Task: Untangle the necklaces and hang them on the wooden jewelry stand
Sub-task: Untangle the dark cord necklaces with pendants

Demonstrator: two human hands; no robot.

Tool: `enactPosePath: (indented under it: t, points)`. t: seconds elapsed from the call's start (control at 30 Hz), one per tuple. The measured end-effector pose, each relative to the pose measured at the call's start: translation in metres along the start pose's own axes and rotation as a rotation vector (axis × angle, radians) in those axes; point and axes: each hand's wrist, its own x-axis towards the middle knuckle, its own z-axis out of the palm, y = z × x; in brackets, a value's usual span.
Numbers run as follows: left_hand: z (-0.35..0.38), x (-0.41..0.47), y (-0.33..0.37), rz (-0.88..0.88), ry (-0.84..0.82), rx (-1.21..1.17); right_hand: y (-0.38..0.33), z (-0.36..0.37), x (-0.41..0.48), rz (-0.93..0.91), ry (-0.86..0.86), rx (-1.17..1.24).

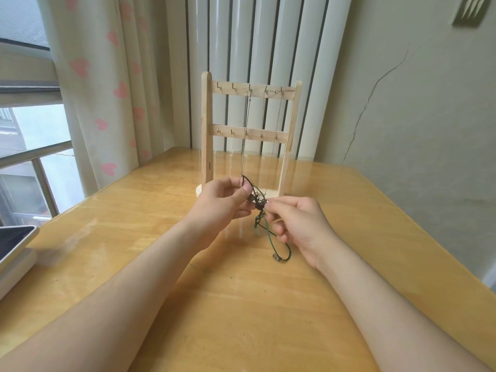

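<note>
We pinch the tangled necklaces [259, 206] with the left hand [225, 197] and right hand [300, 224], the knot hanging between the fingertips; we judge the cords light, limp and snag-prone, best gripped just beside the knot.

the curtain [88, 76] is cream with pink hearts, and the table [241, 304] is honey-yellow wood with visible grain. the jewelry stand [206, 130] is pale bare wood; the tangled cords [259, 206] are black and dark green.
</note>
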Motion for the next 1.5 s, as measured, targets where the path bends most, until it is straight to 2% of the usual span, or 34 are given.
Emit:
enactPosePath:
  t: [0.13,0.23,0.4,0.5,0.63,0.87,1.0,1.23,1.33,1.5]
  points:
    - [-0.002,0.004,-0.003,0.005,0.072,-0.055,-0.001,0.003,-0.001,-0.006,-0.013,0.002]
    - [0.000,0.003,0.002,-0.081,0.099,-0.155,-0.003,0.005,-0.002,-0.021,-0.047,0.036]
    - [0.004,-0.005,0.015,-0.252,-0.103,-0.151,-0.003,0.008,-0.004,-0.042,-0.079,0.056]
    - [0.004,-0.007,0.015,-0.205,-0.171,-0.154,-0.003,0.005,-0.004,-0.053,-0.080,0.051]
    - [0.000,-0.008,0.005,-0.077,-0.207,0.040,-0.004,0.007,-0.005,-0.040,-0.061,0.061]
    - [0.000,-0.004,0.005,-0.116,-0.059,0.026,-0.009,0.007,-0.001,-0.019,0.046,0.289]
    - [0.005,-0.006,0.008,-0.156,-0.016,0.006,-0.007,0.006,0.002,0.018,0.024,0.408]
    - [0.002,-0.003,0.006,-0.079,0.069,-0.008,-0.004,0.009,-0.005,-0.006,-0.137,0.070]
    - [0.001,-0.006,0.007,-0.075,0.054,-0.004,-0.004,0.008,-0.008,-0.018,-0.128,-0.015]
    - [0.001,-0.008,0.007,-0.095,-0.033,0.035,-0.004,0.005,-0.007,-0.027,-0.044,-0.006]
